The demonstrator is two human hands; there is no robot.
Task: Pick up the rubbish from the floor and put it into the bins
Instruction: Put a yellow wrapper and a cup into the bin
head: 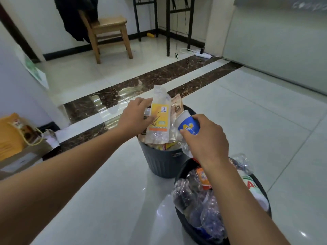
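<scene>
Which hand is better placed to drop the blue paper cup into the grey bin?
Right: the right hand grips the blue paper cup above the grey bin, while the left hand holds the yellow packet.

Floor (247, 121) is tiled in glossy white and crossed by two dark marble strips (159, 76). White walls (35, 23) are edged with black skirting (58, 54). A wooden chair (109, 27) is set at the back, with a dark garment (74, 16) draped over it. Black metal legs (168, 32) are seen beside it, and a power strip (203, 54) is laid on the floor. A frosted panel (274, 41) is seen on the right.
</scene>
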